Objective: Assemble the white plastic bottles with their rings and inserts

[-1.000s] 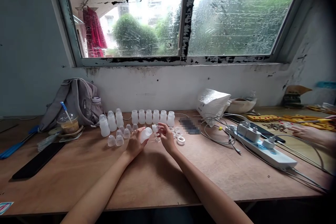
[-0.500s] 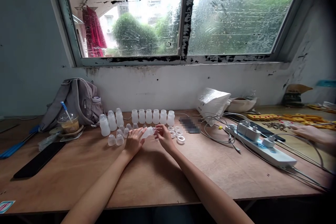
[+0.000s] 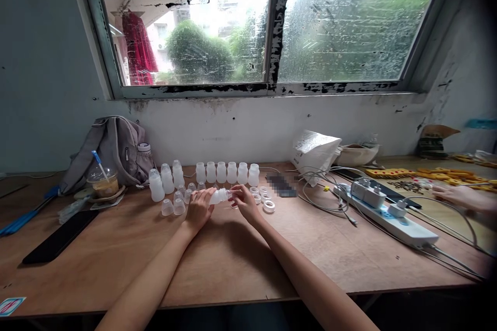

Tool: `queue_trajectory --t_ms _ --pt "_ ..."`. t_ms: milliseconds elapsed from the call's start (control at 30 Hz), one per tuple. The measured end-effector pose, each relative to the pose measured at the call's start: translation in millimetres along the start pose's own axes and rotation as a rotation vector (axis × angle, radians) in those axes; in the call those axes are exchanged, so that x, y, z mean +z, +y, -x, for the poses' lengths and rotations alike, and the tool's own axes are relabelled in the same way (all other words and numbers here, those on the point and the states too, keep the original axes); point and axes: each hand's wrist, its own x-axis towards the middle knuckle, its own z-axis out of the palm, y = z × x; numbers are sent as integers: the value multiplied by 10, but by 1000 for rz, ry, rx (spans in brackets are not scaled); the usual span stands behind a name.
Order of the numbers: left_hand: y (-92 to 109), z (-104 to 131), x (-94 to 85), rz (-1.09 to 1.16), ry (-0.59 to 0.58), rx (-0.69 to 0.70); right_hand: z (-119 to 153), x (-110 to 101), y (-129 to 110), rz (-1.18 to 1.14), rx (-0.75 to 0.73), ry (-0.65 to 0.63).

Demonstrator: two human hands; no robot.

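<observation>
Wooden tabletop (image 3: pixel 217 274) below a two-pane window (image 3: pixel 330 36): one frosted bottle (image 3: pixel 218 196), nearly horizontal, left hand (image 3: pixel 199 208) wrapped around its body, right hand (image 3: pixel 244 201) pinching its clear end. Beyond, upright: six uncapped bottles (image 3: pixel 221 172), three domed-cap bottles (image 3: pixel 167 180).

On the worktop (image 3: pixel 217 269), a row of six bottles (image 3: pixel 221 172) stands near the wall (image 3: pixel 252 129). Left of it stand three more bottles (image 3: pixel 167 181), with caps (image 3: pixel 179 207) before them and to their right. Farther left, a backpack (image 3: pixel 116 139) sits behind a cup (image 3: pixel 104 182); a flat slab (image 3: pixel 62 238) lies before the cup. Before the row, a held bottle (image 3: pixel 217 196) is between the left grip (image 3: pixel 200 208) and right grip (image 3: pixel 244 202). Rings (image 3: pixel 268 207) lie right of that; farther right, cables (image 3: pixel 330 212) lie before a packet (image 3: pixel 315 152), and chargers (image 3: pixel 368 195) sit in a power strip (image 3: pixel 411 232).
</observation>
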Motion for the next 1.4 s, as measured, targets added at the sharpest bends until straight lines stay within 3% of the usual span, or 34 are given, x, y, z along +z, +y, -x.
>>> queue_trajectory --t_ms 233,533,700,833,967,1133,1200,1267,1400 --pt "-1 -5 -24 7 14 18 5 -11 5 12 -23 -13" --pt "-8 4 -27 -37 -8 60 22 -52 -46 285 -79 -20" --pt "-5 11 -27 32 -47 90 8 -55 -66 361 -89 30" --pt "-5 8 -19 150 -91 63 -14 -77 -45 295 -40 18" --pt "35 -28 -53 497 -178 -127 -26 -115 -102 -30 120 -57" --pt "151 -61 -124 1296 -533 -436 -10 -108 -256 -526 270 -317" --pt "195 -59 -134 1459 -599 -506 4 -90 -282 -602 281 -373" --pt "227 -55 -133 1409 -563 -501 18 -70 -270 -578 279 -329" --pt "245 -52 -115 885 -258 -392 30 -31 -193 -370 228 -70"
